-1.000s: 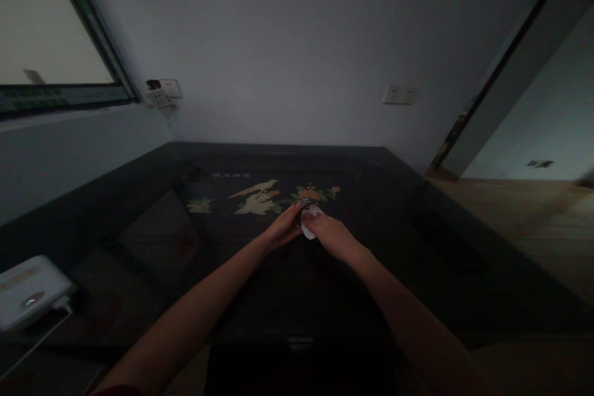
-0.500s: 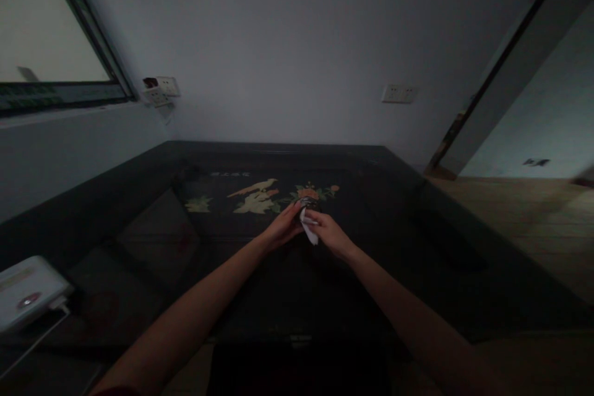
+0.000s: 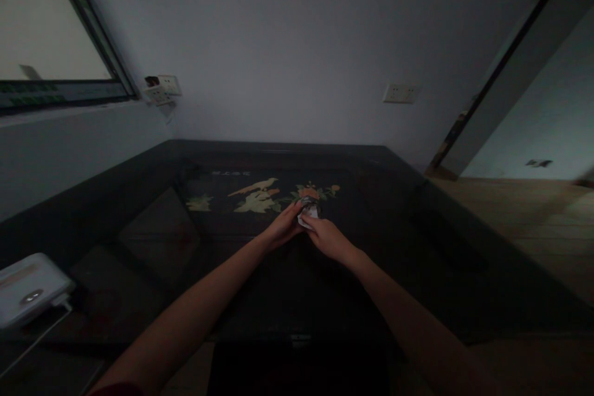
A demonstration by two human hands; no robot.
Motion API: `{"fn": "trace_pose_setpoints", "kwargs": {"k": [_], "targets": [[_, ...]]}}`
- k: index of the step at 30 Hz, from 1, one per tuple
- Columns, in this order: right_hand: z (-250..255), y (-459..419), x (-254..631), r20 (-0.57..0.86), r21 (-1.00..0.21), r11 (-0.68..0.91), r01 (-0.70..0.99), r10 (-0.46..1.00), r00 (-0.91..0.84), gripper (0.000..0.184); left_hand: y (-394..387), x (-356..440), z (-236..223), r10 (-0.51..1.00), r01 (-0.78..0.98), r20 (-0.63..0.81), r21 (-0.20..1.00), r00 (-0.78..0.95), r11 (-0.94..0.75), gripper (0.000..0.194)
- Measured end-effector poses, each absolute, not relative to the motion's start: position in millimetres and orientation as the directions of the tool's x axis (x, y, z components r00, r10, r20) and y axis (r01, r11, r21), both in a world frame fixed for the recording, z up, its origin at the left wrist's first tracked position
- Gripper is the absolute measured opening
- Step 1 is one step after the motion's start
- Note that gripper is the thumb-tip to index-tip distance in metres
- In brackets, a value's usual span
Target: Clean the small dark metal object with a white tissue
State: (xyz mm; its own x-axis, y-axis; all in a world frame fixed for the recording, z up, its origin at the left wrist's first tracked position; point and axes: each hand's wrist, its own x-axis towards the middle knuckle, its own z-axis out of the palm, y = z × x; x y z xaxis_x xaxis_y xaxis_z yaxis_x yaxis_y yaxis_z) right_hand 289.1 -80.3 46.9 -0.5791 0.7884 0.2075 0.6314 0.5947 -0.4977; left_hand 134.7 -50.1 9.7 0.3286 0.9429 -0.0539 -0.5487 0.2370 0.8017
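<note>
- Dark glossy object [image 3: 308,200]: small, between both hands near the middle of the table [image 3: 297,297], well in from its near edge and its far, wall-side edge. Whether its base touches the tabletop, cannot tell.
- White sheet [image 3: 307,217]: against the object's near side, under the right thumb; tissue or cloth, cannot tell which.
- Left hand [image 3: 284,226]: grip partly closed, fingers curled along the object's left side.
- Right hand [image 3: 328,236]: grip nearly closed, thumb pressing the sheet toward the object; other fingers mostly hidden.
- Handling (judged by look alone; light is poor): object probably stiff and fairly light. Highlights suggest a smooth, slippery skin, possibly breakable. Sheet likely limp, near weightless, easily creased.
- Where to hold: object by its sides, low down, with even, gentle pressure; sheet flat under the thumb, rather than by a loose corner.
- Nearby: inlaid picture [image 3: 257,203] toward the far edge; white device [image 3: 34,284] at the near-left corner, well apart from both hands.
</note>
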Motion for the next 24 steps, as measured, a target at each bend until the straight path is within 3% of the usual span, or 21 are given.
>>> {"fn": "trace_pose_setpoints", "kwargs": {"k": [8,14,17,19,24], "targets": [[51,-79,289,0.255,-0.094,0.696,0.712,0.708,-0.658,0.038,-52,136,12,0.943,-0.534,-0.052,0.813,0.33,0.232,0.033],[41,-76,284,0.297,0.0,0.656,0.755,0.721,-0.626,0.038,-54,135,15,0.937,-0.513,-0.068,0.822,0.343,0.248,0.036],[42,-79,284,0.284,-0.05,0.643,0.764,0.743,-0.607,0.04,-52,136,13,0.943,-0.516,-0.087,0.819,0.321,0.251,0.034],[46,-82,286,0.278,-0.148,0.635,0.758,0.762,-0.585,0.043,-52,136,12,0.944,-0.514,-0.093,0.82,0.316,0.253,0.032],[53,-81,288,0.202,-0.593,0.513,0.62,0.841,-0.502,0.04,-52,136,11,0.944,-0.507,-0.06,0.832,0.324,0.227,0.034]]}}
